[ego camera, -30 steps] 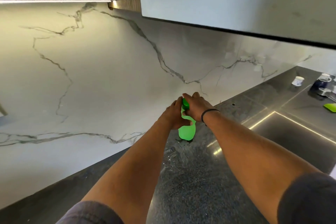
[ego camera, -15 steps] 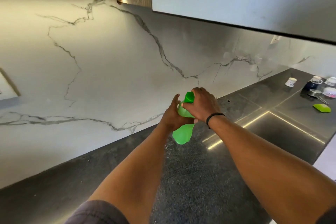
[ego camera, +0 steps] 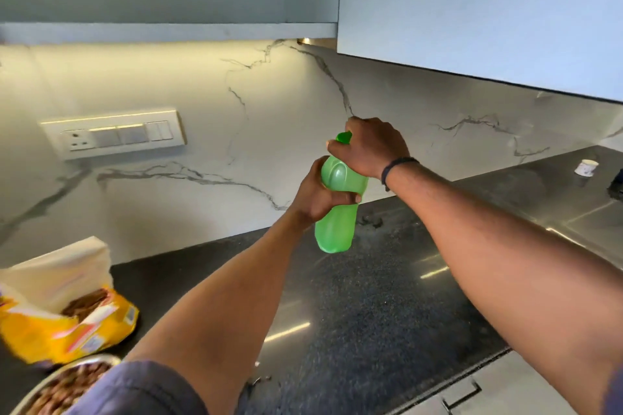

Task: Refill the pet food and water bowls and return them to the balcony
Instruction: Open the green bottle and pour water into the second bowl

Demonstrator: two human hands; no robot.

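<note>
At far left a steel bowl (ego camera: 64, 384) of kibble sits on the worktop (ego camera: 354, 313). Mid-frame, the left hand (ego camera: 320, 194) clamps the green bottle (ego camera: 337, 209) at its waist — held aloft, near upright — while the right hand (ego camera: 371, 145) closes over its cap (ego camera: 343, 137), directly above.

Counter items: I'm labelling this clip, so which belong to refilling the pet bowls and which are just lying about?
Part of the job:
green bottle, gripped by left hand, right hand on its cap
yellow food bag, open
metal bowl holding kibble

Just lying about:
white cup
switch panel
open cupboard door
</note>
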